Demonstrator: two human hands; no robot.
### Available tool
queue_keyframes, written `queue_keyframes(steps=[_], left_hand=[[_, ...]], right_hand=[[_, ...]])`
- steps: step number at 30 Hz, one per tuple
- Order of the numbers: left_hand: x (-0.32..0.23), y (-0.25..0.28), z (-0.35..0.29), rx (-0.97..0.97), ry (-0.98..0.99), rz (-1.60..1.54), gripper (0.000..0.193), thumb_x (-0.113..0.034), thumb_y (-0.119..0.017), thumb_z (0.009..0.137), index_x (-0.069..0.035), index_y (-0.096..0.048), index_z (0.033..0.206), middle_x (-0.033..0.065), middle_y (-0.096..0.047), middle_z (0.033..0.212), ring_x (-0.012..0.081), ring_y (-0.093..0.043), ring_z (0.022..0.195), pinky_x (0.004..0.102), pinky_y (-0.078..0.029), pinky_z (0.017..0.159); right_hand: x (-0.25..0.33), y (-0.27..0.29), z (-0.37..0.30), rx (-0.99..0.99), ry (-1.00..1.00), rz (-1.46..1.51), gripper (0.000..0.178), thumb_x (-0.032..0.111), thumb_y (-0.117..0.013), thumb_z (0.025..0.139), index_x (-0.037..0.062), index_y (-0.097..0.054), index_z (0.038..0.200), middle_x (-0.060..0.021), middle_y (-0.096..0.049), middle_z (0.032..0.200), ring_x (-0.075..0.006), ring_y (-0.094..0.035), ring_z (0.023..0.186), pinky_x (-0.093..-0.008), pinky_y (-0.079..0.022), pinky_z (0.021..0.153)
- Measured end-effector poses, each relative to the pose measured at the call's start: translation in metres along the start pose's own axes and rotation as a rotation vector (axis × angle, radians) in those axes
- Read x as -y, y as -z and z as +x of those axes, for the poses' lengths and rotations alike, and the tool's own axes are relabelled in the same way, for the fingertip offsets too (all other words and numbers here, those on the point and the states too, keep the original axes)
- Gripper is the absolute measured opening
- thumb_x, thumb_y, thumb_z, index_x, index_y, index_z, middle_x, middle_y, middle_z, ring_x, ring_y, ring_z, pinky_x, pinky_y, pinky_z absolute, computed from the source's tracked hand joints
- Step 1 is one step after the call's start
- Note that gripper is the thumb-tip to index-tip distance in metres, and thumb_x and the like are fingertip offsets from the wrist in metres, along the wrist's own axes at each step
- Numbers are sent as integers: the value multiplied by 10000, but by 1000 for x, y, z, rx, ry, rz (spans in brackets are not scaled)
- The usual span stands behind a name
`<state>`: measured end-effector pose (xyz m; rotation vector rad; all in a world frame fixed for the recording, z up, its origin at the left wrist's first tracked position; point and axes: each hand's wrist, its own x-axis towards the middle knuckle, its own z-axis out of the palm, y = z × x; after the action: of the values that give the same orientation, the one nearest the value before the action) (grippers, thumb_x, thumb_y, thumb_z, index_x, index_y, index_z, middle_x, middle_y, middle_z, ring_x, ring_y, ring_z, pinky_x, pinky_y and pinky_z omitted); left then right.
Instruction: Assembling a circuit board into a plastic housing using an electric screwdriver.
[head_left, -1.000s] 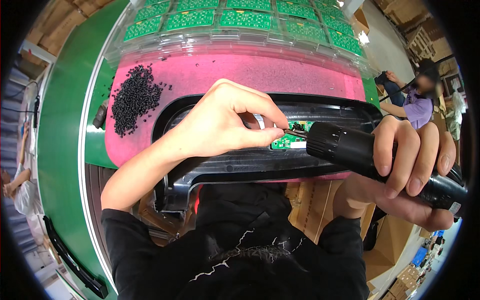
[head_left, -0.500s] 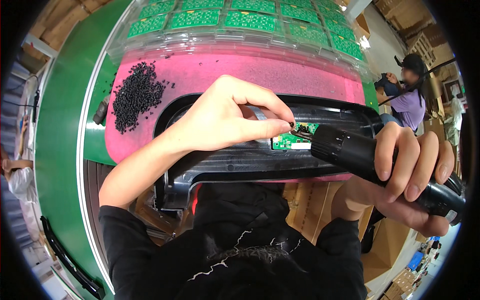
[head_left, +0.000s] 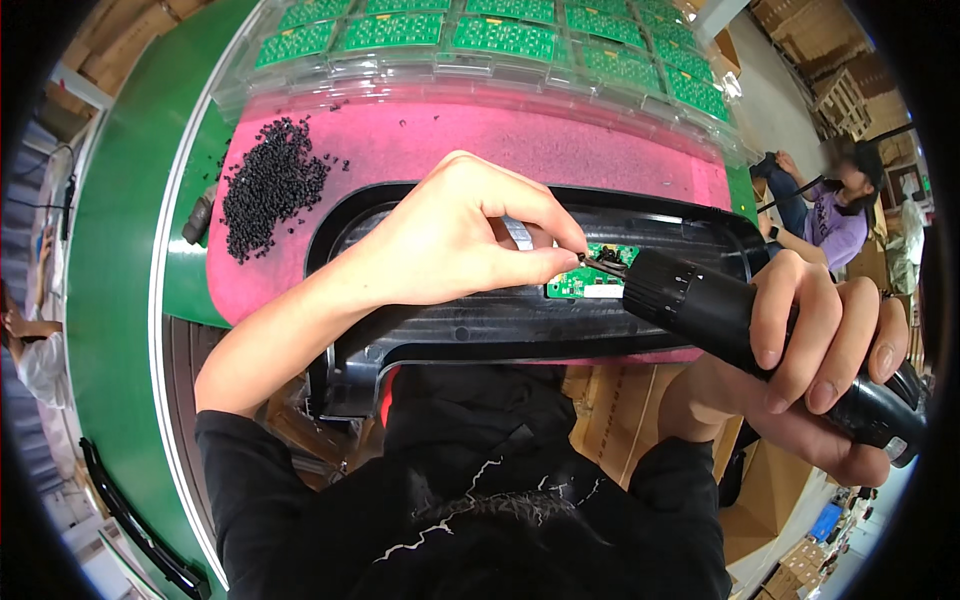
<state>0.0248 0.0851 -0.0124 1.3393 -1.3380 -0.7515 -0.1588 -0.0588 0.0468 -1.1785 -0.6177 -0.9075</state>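
Observation:
My right hand is wrapped around a thick black electric screwdriver, whose bit points left. My left hand pinches a small dark screw between thumb and forefinger, right at the tip of the bit. Fingertips partly cover the screw. Just beneath, a green circuit board with a white connector sits inside a long black plastic housing. The screwdriver's nose hides the board's right side.
The housing rests on a pink mat. Loose small black screws lie heaped at the mat's left. Clear trays of green circuit boards stand along the back. A green table surface extends left. Another person sits off at the right.
My left fingertips have dropped slightly, bringing the screw from just above the bit to its tip. The screwdriver has tilted a little. The other person at right has shifted posture.

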Motion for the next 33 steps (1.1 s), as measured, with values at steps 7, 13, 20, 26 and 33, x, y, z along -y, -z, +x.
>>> queue_keyframes(steps=[7, 13, 20, 26, 33], left_hand=[[0, 0, 0, 44, 44, 13, 138, -12, -710, 800, 4, -719, 937, 73, -724, 899, 101, -664, 769, 221, -512, 631], [-5, -9, 3, -50, -226, 188, 157, -44, -741, 785, 9, -700, 926, 107, -712, 876, 207, -689, 776, 282, -543, 666], [-2, -11, 1, -128, -471, 410, 141, 17, -742, 735, 37, -691, 866, 136, -704, 840, 259, -695, 783, 323, -560, 680], [-5, -8, 2, -237, -368, 378, 114, 39, -708, 762, 37, -686, 874, 125, -706, 842, 252, -686, 786, 313, -546, 717], [5, -17, 3, 99, -254, 535, 105, -64, -708, 800, -10, -666, 879, 73, -701, 894, 257, -635, 860, 350, -534, 735]], right_hand=[[-6, 3, 1, 40, 0, -12, 481, 435, -753, 703, 104, -502, 945, 42, -543, 688, -42, -517, 458, -207, -429, 539], [-14, 3, -1, 14, -18, 3, 473, 421, -745, 679, 102, -516, 943, 29, -545, 661, -61, -518, 451, -226, -443, 509], [-17, 6, -6, 30, -78, 0, 525, 467, -750, 688, 91, -513, 968, 18, -555, 663, -70, -513, 436, -248, -441, 469], [7, 33, -5, -95, -204, -154, 689, 655, -701, 729, 67, -520, 1039, 2, -511, 745, -87, -453, 482, -280, -392, 547], [-7, 61, -14, -160, -315, -279, 686, 689, -567, 808, 39, -526, 1024, -22, -506, 728, -102, -451, 496, -298, -395, 552]])
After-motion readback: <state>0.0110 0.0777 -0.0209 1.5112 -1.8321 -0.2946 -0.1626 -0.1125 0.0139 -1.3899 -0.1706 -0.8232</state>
